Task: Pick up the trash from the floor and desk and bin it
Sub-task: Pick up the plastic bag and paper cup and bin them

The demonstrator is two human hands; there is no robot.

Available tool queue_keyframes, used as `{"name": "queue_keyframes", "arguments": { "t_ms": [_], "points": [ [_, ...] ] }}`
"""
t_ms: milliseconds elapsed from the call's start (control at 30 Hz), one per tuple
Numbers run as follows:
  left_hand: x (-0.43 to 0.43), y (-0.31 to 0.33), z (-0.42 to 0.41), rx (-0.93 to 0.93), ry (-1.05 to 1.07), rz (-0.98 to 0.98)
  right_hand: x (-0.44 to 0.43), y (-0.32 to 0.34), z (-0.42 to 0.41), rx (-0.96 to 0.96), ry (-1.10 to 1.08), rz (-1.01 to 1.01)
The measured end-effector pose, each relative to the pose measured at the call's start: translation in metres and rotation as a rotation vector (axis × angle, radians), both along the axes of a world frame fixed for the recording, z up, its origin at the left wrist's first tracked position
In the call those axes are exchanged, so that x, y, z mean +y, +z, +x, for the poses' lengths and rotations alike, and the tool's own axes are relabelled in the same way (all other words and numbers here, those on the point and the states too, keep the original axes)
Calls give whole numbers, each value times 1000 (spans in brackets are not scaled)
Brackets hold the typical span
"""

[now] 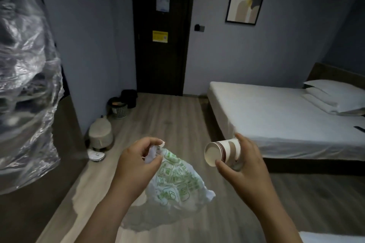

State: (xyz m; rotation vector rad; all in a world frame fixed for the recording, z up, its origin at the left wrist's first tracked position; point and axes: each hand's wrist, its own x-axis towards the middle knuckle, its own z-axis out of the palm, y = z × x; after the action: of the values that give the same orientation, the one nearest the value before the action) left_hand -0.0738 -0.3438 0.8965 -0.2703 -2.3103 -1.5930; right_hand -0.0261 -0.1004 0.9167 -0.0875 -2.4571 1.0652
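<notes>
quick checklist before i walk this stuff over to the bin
1. Left hand grip on the plastic bag by its bunched top: ok.
2. Right hand grip on the paper cup: ok.
3. Cup empty: cannot tell; it lies on its side, mouth facing left.
4. Bin in sight by the door: ok.
5. Floor path to the bin: ok; stool sits off to the left.
6. Room left in the bin: cannot tell.

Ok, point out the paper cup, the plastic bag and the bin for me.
paper cup (227,152): head view, striped side wall.
plastic bag (177,179): head view, green-printed front.
bin (119,112): head view, mesh wall.
</notes>
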Motion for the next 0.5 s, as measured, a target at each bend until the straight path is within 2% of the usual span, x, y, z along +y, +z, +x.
{"name": "queue_keyframes", "arguments": {
  "t_ms": [267, 500],
  "points": [
    [-35, -17, -147, -42, 79, -8, -41, -15, -157, -26, 78, -11],
    [-65, 0, -286, -37, 23, -45, -82, -5, -287, -9, 35, 31]
  ]
}}
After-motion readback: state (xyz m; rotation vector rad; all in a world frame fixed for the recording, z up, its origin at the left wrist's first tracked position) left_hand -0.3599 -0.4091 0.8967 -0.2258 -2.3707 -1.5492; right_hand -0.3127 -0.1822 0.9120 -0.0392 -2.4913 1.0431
